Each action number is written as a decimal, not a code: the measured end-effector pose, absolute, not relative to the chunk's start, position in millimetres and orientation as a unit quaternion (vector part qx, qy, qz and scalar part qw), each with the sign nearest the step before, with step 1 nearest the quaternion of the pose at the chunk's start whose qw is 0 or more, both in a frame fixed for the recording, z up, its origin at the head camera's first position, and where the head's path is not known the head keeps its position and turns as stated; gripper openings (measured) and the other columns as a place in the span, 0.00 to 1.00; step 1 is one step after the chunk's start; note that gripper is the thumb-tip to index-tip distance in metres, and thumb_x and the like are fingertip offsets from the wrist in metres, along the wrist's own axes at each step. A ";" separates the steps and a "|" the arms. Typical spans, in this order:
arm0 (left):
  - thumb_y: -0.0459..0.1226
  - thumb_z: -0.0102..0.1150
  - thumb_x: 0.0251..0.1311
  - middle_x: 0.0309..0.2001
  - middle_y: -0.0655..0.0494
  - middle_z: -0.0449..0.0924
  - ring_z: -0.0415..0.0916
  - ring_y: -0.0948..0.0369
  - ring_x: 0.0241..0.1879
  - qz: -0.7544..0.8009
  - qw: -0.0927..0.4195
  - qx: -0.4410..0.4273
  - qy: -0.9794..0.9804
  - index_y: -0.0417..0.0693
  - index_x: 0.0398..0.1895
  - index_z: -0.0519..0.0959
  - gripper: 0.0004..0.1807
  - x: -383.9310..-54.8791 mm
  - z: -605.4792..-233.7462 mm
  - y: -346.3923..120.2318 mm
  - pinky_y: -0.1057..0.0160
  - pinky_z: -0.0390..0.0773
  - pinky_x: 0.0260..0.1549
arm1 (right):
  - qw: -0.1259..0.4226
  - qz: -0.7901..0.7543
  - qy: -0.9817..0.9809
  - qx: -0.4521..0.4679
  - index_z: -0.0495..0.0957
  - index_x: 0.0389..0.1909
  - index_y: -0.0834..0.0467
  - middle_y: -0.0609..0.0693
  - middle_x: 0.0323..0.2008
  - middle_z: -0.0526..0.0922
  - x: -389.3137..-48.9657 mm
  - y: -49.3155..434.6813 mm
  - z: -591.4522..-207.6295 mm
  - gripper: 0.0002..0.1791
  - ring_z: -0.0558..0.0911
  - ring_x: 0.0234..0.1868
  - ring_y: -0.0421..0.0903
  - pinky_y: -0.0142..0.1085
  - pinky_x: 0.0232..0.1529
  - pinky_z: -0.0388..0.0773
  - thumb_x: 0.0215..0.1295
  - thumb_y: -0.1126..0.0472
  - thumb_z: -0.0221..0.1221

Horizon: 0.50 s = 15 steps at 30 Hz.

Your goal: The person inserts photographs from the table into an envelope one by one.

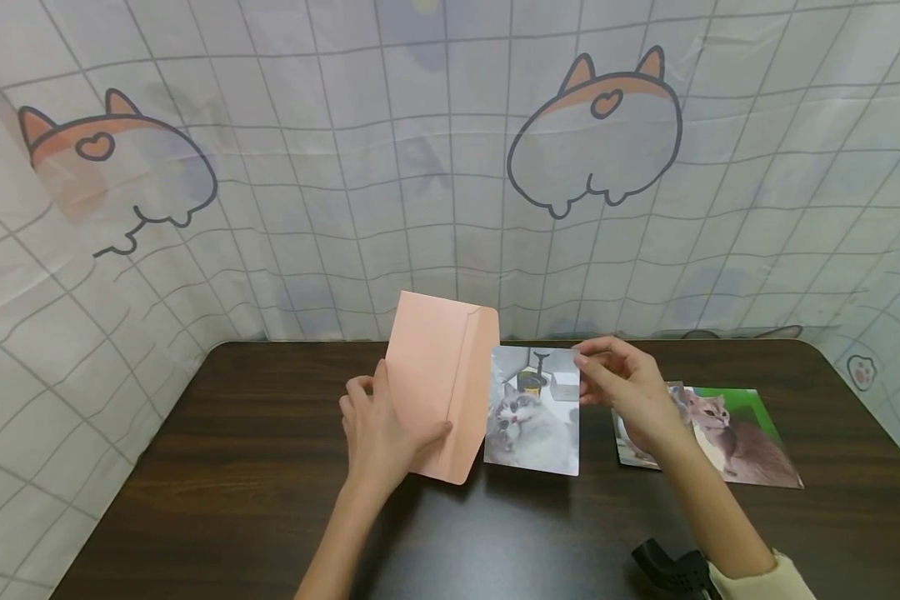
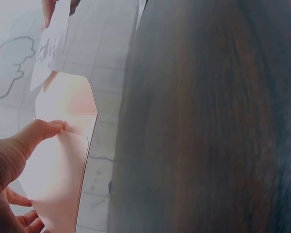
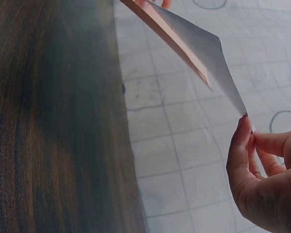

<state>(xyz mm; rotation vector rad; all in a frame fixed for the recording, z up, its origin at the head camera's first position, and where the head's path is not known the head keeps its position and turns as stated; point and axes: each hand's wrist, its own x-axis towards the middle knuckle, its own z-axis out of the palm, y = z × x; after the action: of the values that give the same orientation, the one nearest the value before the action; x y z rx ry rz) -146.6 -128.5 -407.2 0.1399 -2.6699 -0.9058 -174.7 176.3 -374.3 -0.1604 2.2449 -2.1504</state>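
Note:
A pink envelope with its flap unfolded is held up off the table by my left hand. The thumb lies over its front near the opening, and the other fingers are at its far side. My right hand pinches the right edge of a cat photo card. The card's left edge is at the envelope's flap; in the right wrist view the card slants beside the envelope. Whether the card touches the envelope I cannot tell.
Several cat photo cards lie overlapping on the right of the dark wooden table, partly behind my right forearm. A black device sits at my right wrist. A patterned cloth hangs behind the table.

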 end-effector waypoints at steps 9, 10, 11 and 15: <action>0.51 0.86 0.35 0.58 0.33 0.66 0.63 0.36 0.57 -0.320 0.166 0.044 -0.932 0.43 0.74 0.65 0.60 -145.8 -408.9 -120.1 0.39 0.71 0.53 | 0.013 -0.685 0.727 -0.045 0.79 0.51 0.61 0.43 0.31 0.81 -175.1 173.7 -376.5 0.07 0.81 0.30 0.40 0.36 0.35 0.87 0.78 0.65 0.58; 0.51 0.86 0.36 0.58 0.33 0.66 0.63 0.36 0.57 -0.320 0.165 0.044 -0.932 0.43 0.74 0.65 0.60 -145.6 -409.0 -119.3 0.39 0.71 0.53 | 0.012 -0.684 0.728 -0.045 0.79 0.52 0.62 0.43 0.31 0.81 -174.8 173.4 -376.5 0.07 0.81 0.30 0.40 0.36 0.35 0.87 0.78 0.65 0.58; 0.51 0.86 0.35 0.58 0.32 0.66 0.63 0.36 0.57 -0.320 0.165 0.044 -0.932 0.42 0.74 0.65 0.60 -145.5 -409.1 -118.5 0.39 0.71 0.53 | 0.011 -0.682 0.730 -0.045 0.79 0.52 0.63 0.43 0.31 0.81 -174.7 173.3 -376.6 0.08 0.81 0.30 0.40 0.36 0.35 0.87 0.78 0.65 0.58; 0.51 0.86 0.36 0.59 0.32 0.66 0.63 0.36 0.58 -0.318 0.161 0.046 -0.933 0.42 0.75 0.64 0.61 -145.2 -409.7 -115.6 0.39 0.70 0.54 | 0.007 -0.676 0.736 -0.042 0.77 0.55 0.67 0.43 0.31 0.81 -173.9 172.1 -375.9 0.11 0.81 0.30 0.40 0.35 0.35 0.87 0.78 0.65 0.58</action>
<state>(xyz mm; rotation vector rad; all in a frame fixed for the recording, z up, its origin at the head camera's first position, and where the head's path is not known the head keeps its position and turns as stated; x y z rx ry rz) -145.2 -115.6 -409.7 0.1307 -2.6654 -0.9073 -173.9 172.1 -375.9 -0.1310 2.3016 -2.1128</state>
